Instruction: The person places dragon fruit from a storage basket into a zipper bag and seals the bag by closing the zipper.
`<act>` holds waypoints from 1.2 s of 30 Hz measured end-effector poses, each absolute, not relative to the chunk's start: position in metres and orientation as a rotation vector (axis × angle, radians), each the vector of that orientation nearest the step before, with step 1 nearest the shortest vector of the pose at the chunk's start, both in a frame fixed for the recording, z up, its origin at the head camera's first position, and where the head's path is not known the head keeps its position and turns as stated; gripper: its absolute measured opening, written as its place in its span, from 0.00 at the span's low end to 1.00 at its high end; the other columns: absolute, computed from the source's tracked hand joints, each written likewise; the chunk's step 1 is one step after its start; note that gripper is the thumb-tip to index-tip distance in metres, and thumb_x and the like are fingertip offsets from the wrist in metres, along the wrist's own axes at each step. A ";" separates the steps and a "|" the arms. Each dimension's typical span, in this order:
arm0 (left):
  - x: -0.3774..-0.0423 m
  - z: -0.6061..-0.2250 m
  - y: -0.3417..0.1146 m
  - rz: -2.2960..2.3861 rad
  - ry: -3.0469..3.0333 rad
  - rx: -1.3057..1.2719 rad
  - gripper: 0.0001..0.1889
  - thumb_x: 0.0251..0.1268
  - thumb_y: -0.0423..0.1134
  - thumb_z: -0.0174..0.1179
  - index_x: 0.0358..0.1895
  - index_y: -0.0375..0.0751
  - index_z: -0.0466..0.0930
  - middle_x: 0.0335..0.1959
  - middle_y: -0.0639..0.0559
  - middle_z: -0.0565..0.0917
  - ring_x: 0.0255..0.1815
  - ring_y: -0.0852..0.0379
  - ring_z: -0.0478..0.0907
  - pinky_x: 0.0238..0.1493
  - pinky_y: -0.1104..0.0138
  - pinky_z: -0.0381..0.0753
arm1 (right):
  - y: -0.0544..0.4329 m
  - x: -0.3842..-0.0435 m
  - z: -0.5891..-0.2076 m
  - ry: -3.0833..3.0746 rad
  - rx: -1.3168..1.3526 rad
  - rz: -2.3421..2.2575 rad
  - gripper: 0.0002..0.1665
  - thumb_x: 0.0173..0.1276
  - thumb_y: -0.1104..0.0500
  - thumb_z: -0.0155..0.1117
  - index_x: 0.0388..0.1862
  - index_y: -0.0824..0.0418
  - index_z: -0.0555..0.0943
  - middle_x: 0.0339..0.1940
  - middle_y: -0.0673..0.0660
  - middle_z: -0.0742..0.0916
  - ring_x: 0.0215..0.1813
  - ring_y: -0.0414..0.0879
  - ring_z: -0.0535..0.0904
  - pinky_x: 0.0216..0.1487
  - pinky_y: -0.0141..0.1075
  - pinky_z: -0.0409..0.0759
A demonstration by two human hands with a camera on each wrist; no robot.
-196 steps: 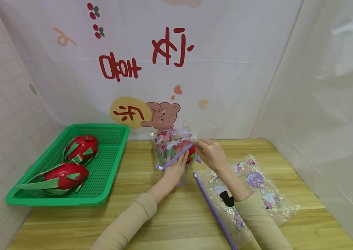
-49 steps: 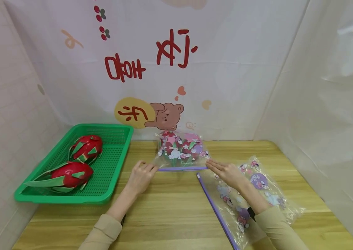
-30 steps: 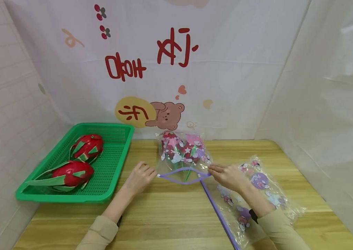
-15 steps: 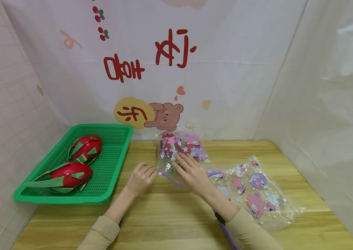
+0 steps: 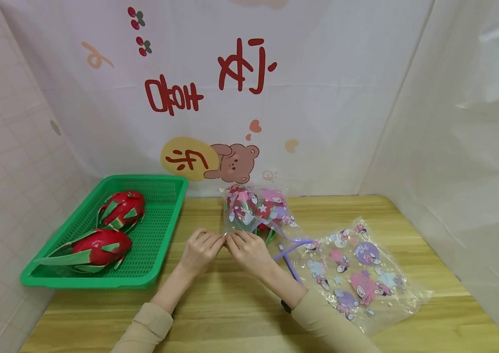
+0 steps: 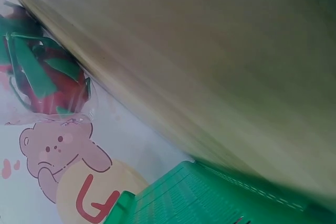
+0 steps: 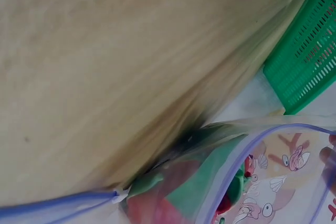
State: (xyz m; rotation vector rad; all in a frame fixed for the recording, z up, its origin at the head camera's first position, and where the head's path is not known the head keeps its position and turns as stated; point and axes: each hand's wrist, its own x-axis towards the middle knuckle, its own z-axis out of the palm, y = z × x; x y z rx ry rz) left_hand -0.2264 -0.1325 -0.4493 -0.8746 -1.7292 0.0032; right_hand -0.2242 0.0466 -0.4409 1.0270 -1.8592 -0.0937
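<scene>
A clear printed zip bag (image 5: 279, 214) with red and green dragon fruits (image 5: 234, 200) inside lies at the back of the table. Its purple zip strip (image 5: 301, 242) gapes, and the mouth faces the person. At the mouth's left corner my left hand (image 5: 200, 250) pinches the bag's edge. Right beside it, my right hand (image 5: 249, 253) pinches the same corner, the fingertips of both hands nearly meeting. In the right wrist view the purple-edged mouth (image 7: 239, 169) stands apart, with fingertips (image 7: 331, 158) at the frame's edge. The left wrist view shows bagged dragon fruit (image 6: 60, 85).
A green basket (image 5: 143, 282) on the left holds two dragon fruits, one in front (image 5: 101, 246) and one behind (image 5: 124, 207). A second printed zip bag (image 5: 364, 282) lies flat on the right, below the right forearm's side. A printed cloth backdrop (image 5: 320, 98) rises behind the wooden table (image 5: 223, 314).
My right hand has left the bag's right corner, crossed over the mouth and come to the left corner beside my left hand. The zip, straight 1.6 s ago, now gapes.
</scene>
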 end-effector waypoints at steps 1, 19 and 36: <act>-0.227 -0.449 -0.132 0.000 -1.730 -0.872 0.07 0.52 0.36 0.58 0.25 0.39 0.86 0.23 0.52 0.87 0.23 0.58 0.83 0.33 0.66 0.80 | 0.047 -0.225 -0.441 -1.845 1.030 -0.098 0.10 0.66 0.56 0.62 0.37 0.59 0.87 0.33 0.50 0.90 0.36 0.42 0.87 0.37 0.29 0.84; -0.228 -0.451 -0.143 -0.095 -1.786 -0.822 0.08 0.52 0.30 0.56 0.25 0.39 0.85 0.24 0.50 0.87 0.23 0.54 0.82 0.30 0.63 0.79 | 0.072 -0.242 -0.444 -1.752 1.082 -0.146 0.20 0.74 0.61 0.46 0.34 0.60 0.87 0.31 0.52 0.90 0.37 0.44 0.88 0.41 0.35 0.85; -0.230 -0.449 -0.127 0.057 -1.676 -0.871 0.16 0.68 0.32 0.47 0.30 0.41 0.86 0.27 0.52 0.88 0.27 0.57 0.83 0.33 0.65 0.80 | 0.075 -0.239 -0.446 -1.745 1.070 -0.188 0.19 0.73 0.66 0.46 0.35 0.61 0.86 0.31 0.53 0.90 0.35 0.44 0.87 0.39 0.30 0.85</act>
